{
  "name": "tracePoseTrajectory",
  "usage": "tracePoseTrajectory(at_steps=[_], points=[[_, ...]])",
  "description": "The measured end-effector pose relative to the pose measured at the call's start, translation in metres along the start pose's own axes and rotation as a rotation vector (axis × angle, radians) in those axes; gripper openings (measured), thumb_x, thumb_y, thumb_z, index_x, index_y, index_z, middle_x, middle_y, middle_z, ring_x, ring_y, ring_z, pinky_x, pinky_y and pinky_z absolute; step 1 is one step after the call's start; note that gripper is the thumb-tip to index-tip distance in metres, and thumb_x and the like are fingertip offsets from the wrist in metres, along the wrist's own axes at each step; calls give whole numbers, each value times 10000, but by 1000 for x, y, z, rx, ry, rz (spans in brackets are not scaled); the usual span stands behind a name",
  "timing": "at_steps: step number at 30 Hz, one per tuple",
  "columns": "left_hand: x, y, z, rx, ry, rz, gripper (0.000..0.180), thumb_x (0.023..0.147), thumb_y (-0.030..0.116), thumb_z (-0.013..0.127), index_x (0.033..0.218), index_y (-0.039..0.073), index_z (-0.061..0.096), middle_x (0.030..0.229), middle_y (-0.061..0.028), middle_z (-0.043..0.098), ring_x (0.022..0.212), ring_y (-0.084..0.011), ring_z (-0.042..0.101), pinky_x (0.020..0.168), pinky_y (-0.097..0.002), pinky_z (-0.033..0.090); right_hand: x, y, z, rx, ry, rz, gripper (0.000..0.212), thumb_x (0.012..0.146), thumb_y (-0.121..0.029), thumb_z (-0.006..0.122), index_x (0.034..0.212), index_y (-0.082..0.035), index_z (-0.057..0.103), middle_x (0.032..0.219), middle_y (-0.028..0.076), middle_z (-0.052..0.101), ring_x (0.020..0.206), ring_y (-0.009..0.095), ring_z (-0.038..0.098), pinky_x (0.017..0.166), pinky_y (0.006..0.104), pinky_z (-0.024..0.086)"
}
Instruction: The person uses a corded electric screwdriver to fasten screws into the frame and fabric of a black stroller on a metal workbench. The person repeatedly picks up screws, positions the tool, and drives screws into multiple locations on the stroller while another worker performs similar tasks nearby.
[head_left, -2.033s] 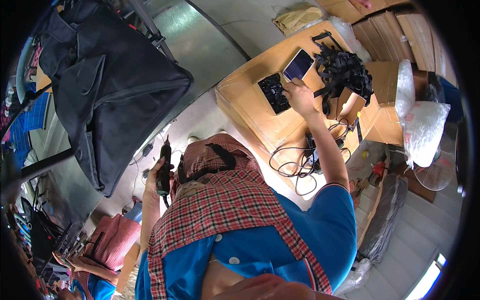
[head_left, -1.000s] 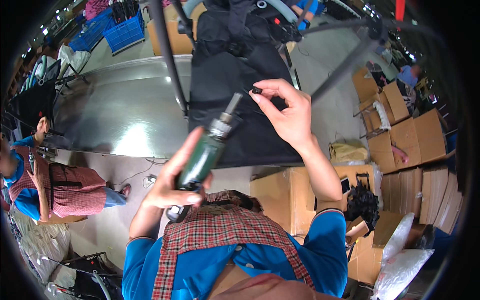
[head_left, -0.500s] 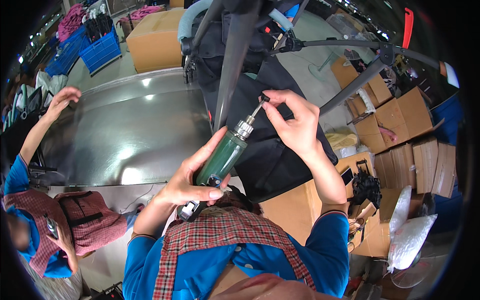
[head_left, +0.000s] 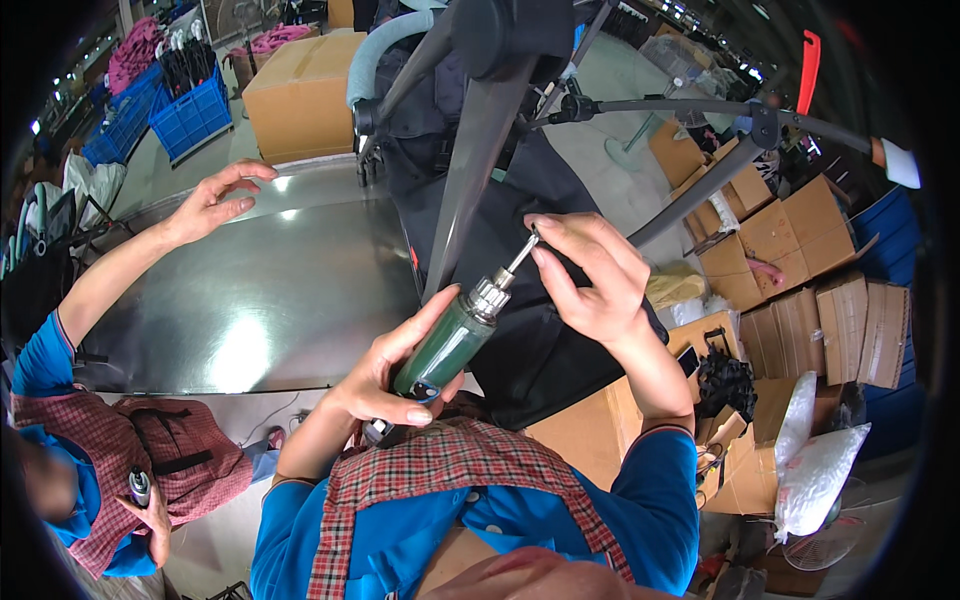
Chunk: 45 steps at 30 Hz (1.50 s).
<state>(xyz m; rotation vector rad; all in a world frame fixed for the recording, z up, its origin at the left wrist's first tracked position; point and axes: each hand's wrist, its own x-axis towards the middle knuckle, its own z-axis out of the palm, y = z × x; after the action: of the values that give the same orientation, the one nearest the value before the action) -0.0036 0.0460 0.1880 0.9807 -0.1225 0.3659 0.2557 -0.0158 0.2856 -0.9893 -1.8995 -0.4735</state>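
My left hand (head_left: 385, 385) is wrapped round a green electric screwdriver (head_left: 447, 345) with a silver collar, its bit pointing up and to the right. At the bit's tip, my right hand (head_left: 600, 270) pinches a small black piece (head_left: 533, 229) between thumb and fingers. The fingers hide most of it, so its kind cannot be told. Beyond both hands stands a frame of grey tubes (head_left: 480, 165), like a stroller's, with black fabric (head_left: 530, 345) hanging from it.
A shiny metal table (head_left: 250, 300) lies to the left. There a co-worker (head_left: 130, 240) reaches one arm over it and holds a tool in the other hand. Cardboard boxes (head_left: 800, 235) crowd the right. Blue crates (head_left: 190, 115) and a large carton (head_left: 300, 95) stand at the far left.
My right hand has shifted slightly down and right with the black piece at the bit. The co-worker's outstretched hand has moved right over the table.
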Motion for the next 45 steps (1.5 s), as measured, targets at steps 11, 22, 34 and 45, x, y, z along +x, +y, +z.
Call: tracePoseTrajectory(at_steps=[11, 22, 34, 45], points=[[-18, -17, 3, -139, -172, 229, 1217, 710, 7, 791, 1627, 248, 28, 1009, -273, 593, 619, -212, 617, 537, -314, 521, -178, 259, -164, 331, 807, 969, 696, 1008, -565, 472, 1501, -88, 350, 1497, 122, 425, 1358, 275, 418, 1129, 439, 320], [-69, -9, 25, -141, -91, 480, 1319, 618, -25, 820, 1616, 284, 15, 928, -347, 590, 555, -287, 629, 486, -357, 525, -17, 275, -2, 1224, 170, 703, 583, 1036, -569, 415, 1514, -243, 345, 1481, -48, 437, 1364, 100, 328, 1150, 402, 188], [-79, -20, 59, 2, -155, 579, 1290, 626, -20, 817, 1616, 250, 36, 1041, -368, 574, 551, -285, 610, 451, -354, 484, 93, 141, 231, 670, -88, 86, 1058, 943, -420, 668, 1574, 22, -57, 1668, 209, -13, 1544, 321, 3, 1236, 433, 68], [-38, -31, 19, -206, 46, 445, 1298, 620, 22, 827, 1607, 264, 21, 903, -340, 554, 502, -294, 577, 445, -350, 497, -22, 247, 283, 296, -492, 305, 872, 871, -452, 734, 1510, -1, 349, 1576, 266, 297, 1487, 383, 259, 1207, 447, 251]])
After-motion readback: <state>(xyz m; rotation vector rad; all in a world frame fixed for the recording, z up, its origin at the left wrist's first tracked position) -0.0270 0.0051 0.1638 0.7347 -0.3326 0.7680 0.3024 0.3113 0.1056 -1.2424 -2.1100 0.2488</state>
